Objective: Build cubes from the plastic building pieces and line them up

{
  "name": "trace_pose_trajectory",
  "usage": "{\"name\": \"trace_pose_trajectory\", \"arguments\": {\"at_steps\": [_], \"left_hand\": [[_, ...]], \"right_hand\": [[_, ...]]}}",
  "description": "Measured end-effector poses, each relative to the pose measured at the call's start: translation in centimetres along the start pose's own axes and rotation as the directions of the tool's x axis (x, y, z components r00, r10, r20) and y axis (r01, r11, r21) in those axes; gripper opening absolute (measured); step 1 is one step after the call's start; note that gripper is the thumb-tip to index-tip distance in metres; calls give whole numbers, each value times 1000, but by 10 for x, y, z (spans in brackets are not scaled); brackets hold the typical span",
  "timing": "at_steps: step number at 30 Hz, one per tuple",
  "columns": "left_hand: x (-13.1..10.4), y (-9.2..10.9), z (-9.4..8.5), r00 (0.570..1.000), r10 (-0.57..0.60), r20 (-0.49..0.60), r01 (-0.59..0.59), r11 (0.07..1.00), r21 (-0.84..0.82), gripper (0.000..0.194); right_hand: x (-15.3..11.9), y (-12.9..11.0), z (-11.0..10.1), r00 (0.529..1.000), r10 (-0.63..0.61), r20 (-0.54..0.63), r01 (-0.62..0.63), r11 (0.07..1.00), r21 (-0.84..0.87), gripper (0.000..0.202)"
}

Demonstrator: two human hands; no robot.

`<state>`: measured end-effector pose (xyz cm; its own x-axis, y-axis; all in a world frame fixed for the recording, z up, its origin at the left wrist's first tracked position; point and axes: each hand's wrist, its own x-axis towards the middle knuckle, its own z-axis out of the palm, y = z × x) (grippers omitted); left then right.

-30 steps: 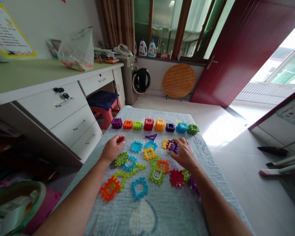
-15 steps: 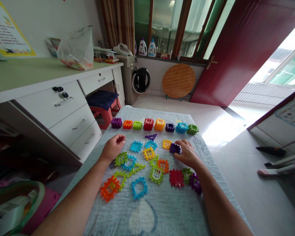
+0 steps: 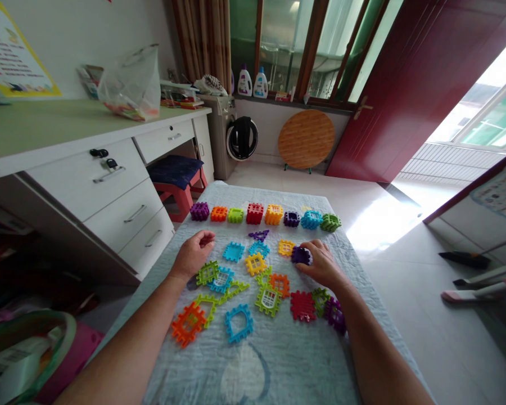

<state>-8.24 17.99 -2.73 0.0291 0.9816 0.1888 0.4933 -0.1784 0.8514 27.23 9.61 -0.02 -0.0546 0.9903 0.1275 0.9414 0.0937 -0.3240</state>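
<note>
My right hand (image 3: 322, 264) has its thumb and fingers around a dark purple square piece (image 3: 301, 255) at the right of the cloth, beside a yellow window piece (image 3: 285, 247). My left hand (image 3: 195, 253) rests at the left with curled fingers, above a green piece (image 3: 207, 273); whether anything is in it is hidden. Between the hands lie a light blue square (image 3: 233, 251), a yellow piece (image 3: 256, 263) and a purple triangle (image 3: 258, 235). Nearer are a red square (image 3: 302, 306), a blue frame (image 3: 239, 323) and an orange piece (image 3: 189, 323).
Along the far part of the cloth-covered table (image 3: 244, 194) runs a row of colour-sorted stacks, among them a red stack (image 3: 255, 213) and a green stack (image 3: 330, 222). A white desk (image 3: 122, 180) stands at the left, with a red stool (image 3: 181, 180) by it.
My right thumb has shifted slightly to the left along the dark purple piece's lower edge. My left hand has hardly moved.
</note>
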Motion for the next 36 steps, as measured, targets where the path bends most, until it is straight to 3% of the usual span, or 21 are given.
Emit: {"name": "trace_pose_trajectory", "arguments": {"at_steps": [12,16,20,25,30,36], "left_hand": [[0,0,0,1000,0,6,0,1000,6,29],[0,-1,0,1000,-5,7,5,1000,4,30],[0,-2,0,1000,-7,7,7,1000,10,29],[-1,-1,-1,1000,-10,21,10,1000,8,30],[-1,0,-2,1000,-14,25,13,1000,8,30],[-2,-2,-2,999,-16,36,15,1000,4,30]], "right_hand": [[1,1,4,1000,8,-3,-8,1000,25,41],[9,-1,-5,1000,5,-10,-5,999,42,39],[38,-2,-27,998,-25,-63,24,1000,-8,41],[96,-4,-43,995,-23,-92,13,994,-109,47],[137,-3,-38,998,24,62,-8,969,-248,49],[151,4,-30,986,48,157,2,953,-304,50]]}}
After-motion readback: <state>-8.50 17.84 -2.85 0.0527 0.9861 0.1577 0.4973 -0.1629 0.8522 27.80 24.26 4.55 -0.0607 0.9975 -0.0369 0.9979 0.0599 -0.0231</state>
